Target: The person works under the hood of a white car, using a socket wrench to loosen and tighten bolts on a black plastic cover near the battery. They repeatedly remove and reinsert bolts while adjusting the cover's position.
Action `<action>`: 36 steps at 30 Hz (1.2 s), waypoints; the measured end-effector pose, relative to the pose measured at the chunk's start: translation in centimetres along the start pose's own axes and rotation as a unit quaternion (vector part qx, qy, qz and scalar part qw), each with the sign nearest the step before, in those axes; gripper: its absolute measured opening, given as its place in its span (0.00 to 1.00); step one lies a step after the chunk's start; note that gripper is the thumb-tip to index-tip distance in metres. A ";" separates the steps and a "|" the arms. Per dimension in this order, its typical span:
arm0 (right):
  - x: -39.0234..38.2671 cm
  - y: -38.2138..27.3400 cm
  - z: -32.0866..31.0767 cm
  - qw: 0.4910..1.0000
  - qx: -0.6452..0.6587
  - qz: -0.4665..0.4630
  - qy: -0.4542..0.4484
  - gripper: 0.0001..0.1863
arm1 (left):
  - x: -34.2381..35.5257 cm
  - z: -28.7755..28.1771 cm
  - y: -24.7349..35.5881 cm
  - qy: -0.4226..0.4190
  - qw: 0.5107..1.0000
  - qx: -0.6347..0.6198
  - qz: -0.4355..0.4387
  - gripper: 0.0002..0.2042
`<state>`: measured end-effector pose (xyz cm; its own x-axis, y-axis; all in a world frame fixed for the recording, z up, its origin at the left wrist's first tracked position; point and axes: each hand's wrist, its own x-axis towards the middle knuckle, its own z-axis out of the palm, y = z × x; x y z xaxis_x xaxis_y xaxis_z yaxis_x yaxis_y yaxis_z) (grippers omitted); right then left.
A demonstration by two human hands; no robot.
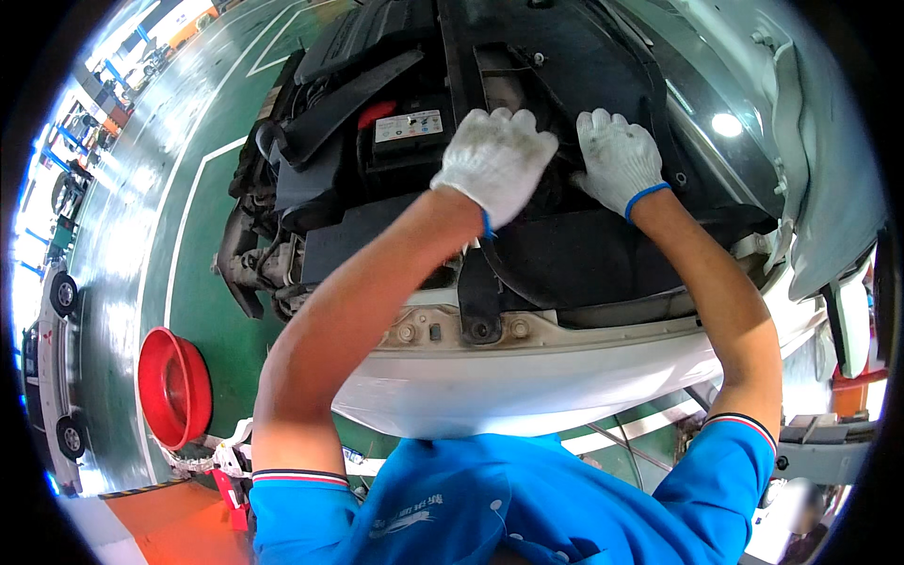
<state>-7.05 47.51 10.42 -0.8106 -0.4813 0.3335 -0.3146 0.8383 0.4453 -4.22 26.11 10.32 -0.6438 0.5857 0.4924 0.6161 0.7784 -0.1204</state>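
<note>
Both hands wear white knit gloves and reach into the open engine bay of a white car. My left hand [499, 160] is closed, knuckles up, beside the black battery [405, 151] with its white label. Its fingertips curl out of sight, so what they hold is hidden. A short way to its right, my right hand [620, 162] bends its fingers over the large black plastic cover [603, 71], thumb at the cover's inner edge. Between the hands lies a dark gap. Nearer me, a black plastic panel [584, 259] spans the bay.
The white fender [527, 377] curves between my body and the bay. A red basin [175, 388] rests on the green floor at left. The windshield [725, 104] and raised white hood [829, 169] are at right. A parked car [52, 358] stands far left.
</note>
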 end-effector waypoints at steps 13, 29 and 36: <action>0.5 0.2 -1.7 0.995 0.007 0.032 -0.096 0.32 | 0.1 1.6 -1.2 0.003 0.999 0.006 0.039 0.14; -0.3 6.5 -0.4 0.932 0.328 0.103 -0.117 0.35 | -0.3 1.8 -1.2 0.024 0.999 0.007 0.036 0.14; -0.2 6.4 -0.3 0.935 0.321 0.103 -0.109 0.33 | -0.5 2.0 -1.0 0.084 0.995 -0.009 0.046 0.13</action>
<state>-8.73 52.90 13.44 -0.9464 -0.2871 0.1480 -0.3149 0.9223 -0.2240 -5.44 25.45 8.47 -0.4997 0.6069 0.6180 0.6783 0.7179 -0.1565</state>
